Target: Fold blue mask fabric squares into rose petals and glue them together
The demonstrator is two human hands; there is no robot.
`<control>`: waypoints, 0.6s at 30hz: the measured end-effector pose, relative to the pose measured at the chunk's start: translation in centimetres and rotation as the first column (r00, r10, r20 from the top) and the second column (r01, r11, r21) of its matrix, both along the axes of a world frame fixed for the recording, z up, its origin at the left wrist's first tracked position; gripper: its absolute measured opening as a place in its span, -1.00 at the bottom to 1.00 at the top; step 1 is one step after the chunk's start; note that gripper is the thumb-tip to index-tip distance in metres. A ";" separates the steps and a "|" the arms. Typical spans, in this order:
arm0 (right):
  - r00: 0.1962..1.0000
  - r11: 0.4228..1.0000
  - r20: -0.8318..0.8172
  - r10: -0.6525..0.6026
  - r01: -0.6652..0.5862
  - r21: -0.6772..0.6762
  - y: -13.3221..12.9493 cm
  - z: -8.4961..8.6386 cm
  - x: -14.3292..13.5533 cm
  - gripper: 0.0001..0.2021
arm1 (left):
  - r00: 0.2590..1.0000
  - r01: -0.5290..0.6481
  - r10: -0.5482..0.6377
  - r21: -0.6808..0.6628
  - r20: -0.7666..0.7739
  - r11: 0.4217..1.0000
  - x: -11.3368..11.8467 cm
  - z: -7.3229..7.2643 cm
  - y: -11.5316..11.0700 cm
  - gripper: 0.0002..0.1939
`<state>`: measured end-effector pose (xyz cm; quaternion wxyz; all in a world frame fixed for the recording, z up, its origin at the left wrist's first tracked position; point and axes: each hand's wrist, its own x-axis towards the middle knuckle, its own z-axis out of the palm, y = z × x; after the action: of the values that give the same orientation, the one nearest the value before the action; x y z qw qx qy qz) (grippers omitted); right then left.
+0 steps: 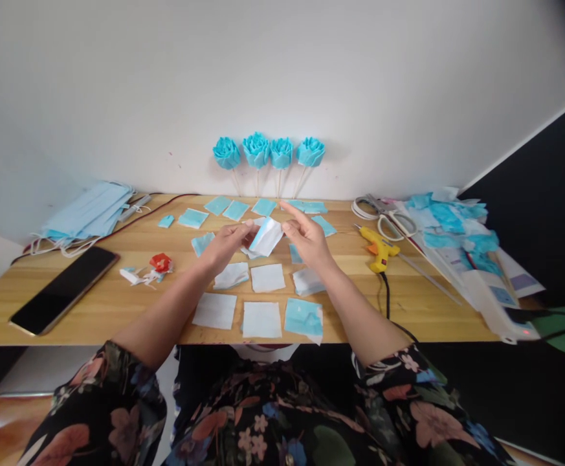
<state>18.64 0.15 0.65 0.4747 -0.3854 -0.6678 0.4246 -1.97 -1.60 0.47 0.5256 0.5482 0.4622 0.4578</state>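
- A blue-and-white piece (267, 238) is held up between the hands, above other pieces on the tabletop (131, 304)
- Its left side is pinched by the fingers of the left hand (228, 246); its right edge is met by the thumb of the right hand (310, 239), whose index finger is stretched out; whether a full pinch is made there cannot be told
- Beyond the fingers, four blue flowers (255, 150) are stood along the wall (360, 77), seemingly finished
- Around and nearer than the fingers, blue squares (217, 205) and white squares (267, 277) are spread flat, judged left to be used
- Right of the fingers, a glue gun (380, 250) is laid
- Far left, masks (88, 210) are stacked, apparently uncut
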 end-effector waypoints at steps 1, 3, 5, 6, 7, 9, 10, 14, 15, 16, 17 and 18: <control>1.000 1.000 0.020 0.010 -0.011 0.006 -0.1 0.1 -0.1 -0.49 | 1.000 0.015 -0.015 0.005 -0.001 1.000 -0.1 0.0 0.0 -0.50; 0.998 1.000 0.053 0.018 -0.019 0.016 -0.4 0.2 -0.3 -0.50 | 0.998 0.054 -0.054 0.021 -0.010 0.998 -0.1 0.0 0.0 -0.54; 0.997 1.000 0.078 0.009 -0.011 0.027 -0.5 0.3 -0.4 -0.51 | 0.997 0.076 -0.076 0.023 -0.006 0.997 -0.1 0.1 0.0 -0.60; 0.996 0.999 0.090 0.003 -0.007 0.034 -0.6 0.4 -0.4 -0.52 | 0.997 0.083 -0.083 0.020 0.002 0.996 -0.1 0.2 0.0 -0.64; 0.995 0.999 0.100 -0.004 0.000 0.043 -0.7 0.4 -0.5 -0.53 | 0.996 0.090 -0.091 0.014 0.010 0.996 0.0 0.3 -0.1 -0.67; 0.993 0.998 0.111 -0.029 0.022 0.058 -0.8 0.5 -0.6 -0.54 | 0.995 0.100 -0.100 0.003 0.029 0.995 0.2 0.4 -0.3 -0.70; 0.993 0.997 0.111 -0.042 0.035 0.062 -0.8 0.5 -0.6 -0.55 | 0.994 0.106 -0.106 -0.001 0.037 0.994 0.3 0.5 -0.4 -0.71; 0.994 0.994 0.034 -0.100 0.098 0.050 -0.7 0.4 -0.6 -0.54 | 0.992 0.105 -0.104 -0.014 0.069 0.994 0.5 0.2 -0.4 -0.74; 0.993 0.993 -0.008 -0.114 0.114 0.039 -0.5 0.2 -0.5 -0.52 | 0.993 0.090 -0.088 -0.016 0.084 0.996 0.4 -0.1 -0.2 -0.75; 0.990 0.992 -0.057 -0.125 0.127 0.024 -0.2 0.0 -0.5 -0.50 | 0.992 0.069 -0.067 -0.017 0.110 0.997 0.4 -0.3 -0.1 -0.75; 0.985 0.991 -0.107 -0.132 0.133 0.003 0.1 -0.2 -0.4 -0.47 | 0.988 0.044 -0.041 -0.019 0.150 0.999 0.3 -0.5 0.1 -0.75; 0.979 0.991 -0.153 -0.133 0.131 -0.024 0.4 -0.4 -0.3 -0.45 | 0.980 0.021 -0.015 -0.025 0.200 0.999 0.2 -0.7 0.3 -0.74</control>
<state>18.30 0.54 0.25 0.5495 -0.3980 -0.5991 0.4251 -1.74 -1.29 -0.28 0.5809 0.4964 0.4085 0.4994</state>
